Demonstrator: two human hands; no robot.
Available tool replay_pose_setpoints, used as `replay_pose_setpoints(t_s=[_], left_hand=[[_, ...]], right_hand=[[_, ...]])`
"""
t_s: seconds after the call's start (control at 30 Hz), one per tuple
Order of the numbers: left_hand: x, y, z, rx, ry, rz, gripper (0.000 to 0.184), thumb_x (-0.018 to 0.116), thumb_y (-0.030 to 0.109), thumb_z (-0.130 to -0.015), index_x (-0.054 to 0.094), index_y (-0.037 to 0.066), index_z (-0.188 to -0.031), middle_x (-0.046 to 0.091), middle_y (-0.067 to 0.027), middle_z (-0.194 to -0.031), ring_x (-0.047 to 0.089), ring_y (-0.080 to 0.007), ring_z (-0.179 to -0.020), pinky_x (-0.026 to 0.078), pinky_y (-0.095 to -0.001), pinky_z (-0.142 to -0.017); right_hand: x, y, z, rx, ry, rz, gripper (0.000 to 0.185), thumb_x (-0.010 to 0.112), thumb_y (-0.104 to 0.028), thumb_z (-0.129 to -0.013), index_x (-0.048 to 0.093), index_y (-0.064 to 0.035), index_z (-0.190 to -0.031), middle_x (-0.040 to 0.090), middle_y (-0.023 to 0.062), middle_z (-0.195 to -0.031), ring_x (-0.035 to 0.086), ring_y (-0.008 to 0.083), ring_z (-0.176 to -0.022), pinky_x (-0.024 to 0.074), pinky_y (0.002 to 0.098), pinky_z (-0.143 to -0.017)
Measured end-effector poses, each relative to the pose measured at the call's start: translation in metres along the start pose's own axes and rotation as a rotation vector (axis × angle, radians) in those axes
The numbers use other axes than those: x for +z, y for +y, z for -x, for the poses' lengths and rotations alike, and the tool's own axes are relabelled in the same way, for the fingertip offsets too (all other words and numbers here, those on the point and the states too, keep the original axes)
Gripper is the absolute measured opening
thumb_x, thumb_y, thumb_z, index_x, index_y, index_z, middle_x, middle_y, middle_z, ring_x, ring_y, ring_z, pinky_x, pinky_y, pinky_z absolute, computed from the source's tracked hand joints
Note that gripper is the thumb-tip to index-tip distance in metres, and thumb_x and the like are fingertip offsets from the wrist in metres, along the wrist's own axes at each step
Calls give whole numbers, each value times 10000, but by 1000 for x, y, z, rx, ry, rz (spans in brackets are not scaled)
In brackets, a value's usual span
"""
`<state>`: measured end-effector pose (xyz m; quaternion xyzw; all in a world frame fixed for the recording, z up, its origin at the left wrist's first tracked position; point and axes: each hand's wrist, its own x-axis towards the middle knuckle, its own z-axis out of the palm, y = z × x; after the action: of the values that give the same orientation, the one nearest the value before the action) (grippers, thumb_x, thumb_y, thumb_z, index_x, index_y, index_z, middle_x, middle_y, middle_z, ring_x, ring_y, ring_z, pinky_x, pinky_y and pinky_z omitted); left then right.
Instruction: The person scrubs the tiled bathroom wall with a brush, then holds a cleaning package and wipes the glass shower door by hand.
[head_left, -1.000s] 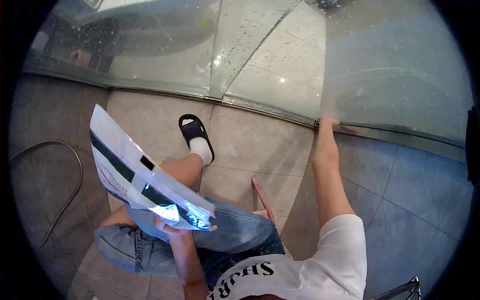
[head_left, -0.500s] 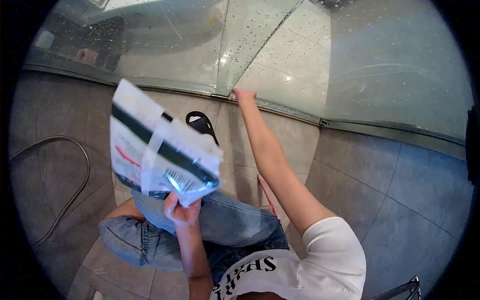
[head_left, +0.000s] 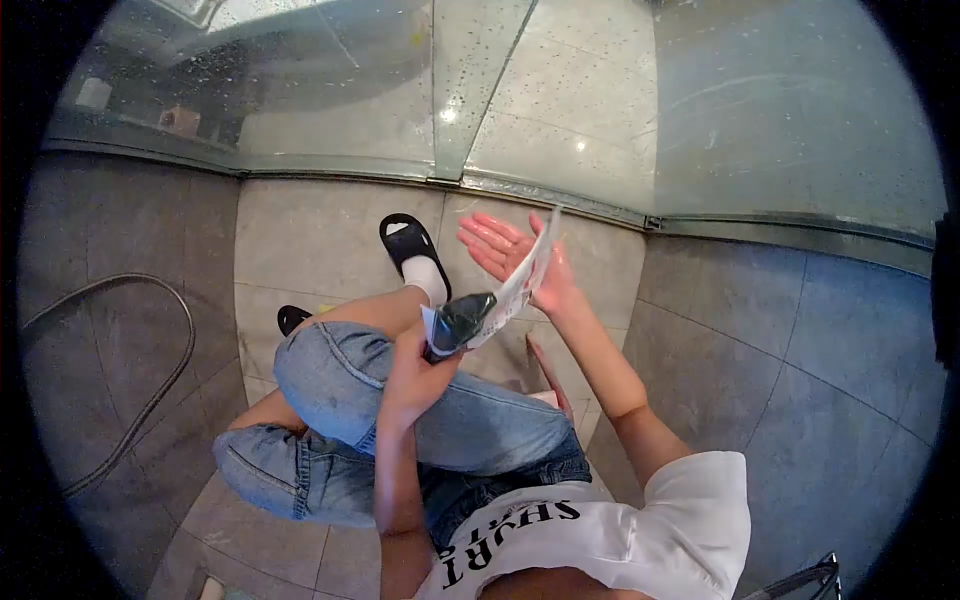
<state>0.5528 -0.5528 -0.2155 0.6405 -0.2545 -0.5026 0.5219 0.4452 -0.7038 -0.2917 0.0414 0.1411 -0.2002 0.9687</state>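
Note:
My left hand (head_left: 418, 372) grips a white plastic packet (head_left: 508, 305) by its lower end, above my bent knee. The packet is turned nearly edge-on and tilts up to the right, with a dark part near my fingers. My right hand (head_left: 515, 255) is open, palm up with the fingers stretched out, and its skin looks wet. It is just beyond the packet's upper end, which hides part of the palm; I cannot tell whether they touch.
A wet glass shower screen (head_left: 340, 110) crosses the far side above a metal floor rail (head_left: 545, 200). A metal hose (head_left: 188, 335) curves along the left wall. Black slippers (head_left: 398, 232) are on my feet on the tiled floor. Something pink and thin (head_left: 545, 368) stands beside my thigh.
My right hand has come back from the foot of the glass screen to beside the packet, palm up. My left hand has moved right and turned the packet from face-on to nearly edge-on.

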Motion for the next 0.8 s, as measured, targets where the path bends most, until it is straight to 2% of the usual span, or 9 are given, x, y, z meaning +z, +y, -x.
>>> replay_pose_setpoints(t_s=[0.17,0.3,0.37,0.53,0.6,0.67,0.7,0.73,0.8], left_hand=[[-3,1,-1,-140,90,200,201,541,-5,-689,499,-13,-886,534,-18,-781,464,-62,-706,383,-199,-637],[-2,-1,-4,-20,18,-28,186,535,-6,-698,496,-19,-879,536,-31,-798,490,-74,-717,407,-210,-647],[-3,-2,-5,-117,134,213,182,530,-7,-704,491,-27,-881,533,-41,-811,496,-85,-735,411,-218,-660],[-3,-9,-9,-46,103,117,171,524,-4,-709,486,-42,-871,533,-68,-826,515,-123,-741,450,-244,-636],[-7,-3,-8,-78,282,253,219,521,-6,-708,463,-32,-918,526,-89,-855,523,-150,-753,468,-263,-621],[-14,-2,-6,-133,299,475,315,503,-24,-704,409,-13,-1004,507,-113,-902,527,-183,-771,471,-273,-619],[-15,5,-4,-131,312,608,337,492,-29,-705,391,-12,-1026,500,-116,-919,522,-193,-790,469,-282,-637],[-16,4,-2,-131,310,607,337,492,-29,-705,391,-12,-1026,500,-116,-919,522,-193,-790,469,-282,-637],[-24,1,6,-128,442,928,337,475,-15,-703,394,-6,-1030,491,-103,-944,505,-193,-814,461,-281,-616]], right_hand=[[-1,11,-4,-26,-50,-9,571,259,-343,-800,146,62,-1187,176,186,-1244,204,270,-1150,174,324,-953],[-2,15,-5,-3,-22,-80,529,266,-259,-776,160,58,-1186,203,182,-1236,222,261,-1146,183,332,-951],[-1,15,-6,-2,-27,-94,537,275,-273,-779,161,59,-1185,204,181,-1236,218,260,-1147,183,336,-950],[-23,14,-10,31,16,-127,518,273,-335,-801,242,32,-1166,295,172,-1192,281,257,-1116,253,358,-910],[-55,11,-16,54,21,-146,520,261,-368,-805,263,7,-1165,325,165,-1176,294,249,-1110,293,365,-884],[-78,6,-28,62,-269,-324,487,242,-326,-812,274,16,-1157,287,167,-1200,249,230,-1136,298,363,-883],[-81,3,-34,61,-269,-324,487,242,-326,-812,274,16,-1157,287,167,-1200,249,230,-1136,298,363,-883],[-84,1,-42,-34,-132,-310,472,223,-307,-817,282,25,-1148,298,170,-1191,264,241,-1127,296,369,-886],[-92,-4,-60,-196,74,-318,458,174,-267,-826,281,58,-1130,299,182,-1186,270,289,-1115,280,388,-900]])
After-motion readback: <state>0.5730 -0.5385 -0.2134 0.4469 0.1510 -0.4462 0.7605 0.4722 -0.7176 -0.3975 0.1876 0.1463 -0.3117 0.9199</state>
